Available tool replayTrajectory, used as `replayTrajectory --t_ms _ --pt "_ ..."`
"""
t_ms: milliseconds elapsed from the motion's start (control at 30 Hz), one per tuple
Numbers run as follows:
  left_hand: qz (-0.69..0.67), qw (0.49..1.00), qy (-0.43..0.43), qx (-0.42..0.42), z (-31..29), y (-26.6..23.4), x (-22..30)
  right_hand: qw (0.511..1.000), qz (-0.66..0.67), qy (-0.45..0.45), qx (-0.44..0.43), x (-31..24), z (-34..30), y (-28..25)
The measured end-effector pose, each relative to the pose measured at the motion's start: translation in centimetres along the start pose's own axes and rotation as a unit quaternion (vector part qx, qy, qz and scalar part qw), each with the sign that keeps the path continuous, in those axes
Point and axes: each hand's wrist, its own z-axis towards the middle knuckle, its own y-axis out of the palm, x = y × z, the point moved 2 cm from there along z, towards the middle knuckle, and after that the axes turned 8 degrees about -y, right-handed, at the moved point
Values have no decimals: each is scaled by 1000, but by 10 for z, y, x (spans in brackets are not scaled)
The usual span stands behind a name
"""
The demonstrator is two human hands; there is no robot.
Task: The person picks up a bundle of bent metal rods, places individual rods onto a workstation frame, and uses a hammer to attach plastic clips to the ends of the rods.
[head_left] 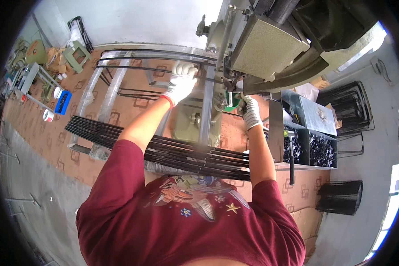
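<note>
A: Where is the workpiece, and how is it held?

B: The slender black rod lies across the metal stand, leading toward the green press. The gloved left hand is curled closed over it. The right hand is half-bent beside the press; its fingertips are obscured, so whether it grips anything cannot be told.

A: What handling should be expected?

B: Probably light and stiff, though long enough to swing or spring at its far end. The smooth-looking finish may slide under a glove, and could scratch. It is best held close to the press, with the other end supported by the stand.
</note>
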Motion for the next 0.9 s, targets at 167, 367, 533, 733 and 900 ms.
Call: replayTrajectory --t_ms 167,367,533,733,900 --pt "-59 972 -201 -109 10 8 3 990 92 60 85 8 55 -7" --pt "-97 970 -187 -125 37 29 -19 751 -629 -193 -49 -20 124 4" --pt "-75 942 -179 -274 65 31 -28 575 -636 -511 65 1 139 -28" --pt "-73 875 -55 -475 10 -37 -38 932 -266 79 -234 -57 -52 7" --pt "-173 779 -147 -584 -61 -172 -20 742 -618 -90 -245 -70 -196 12"
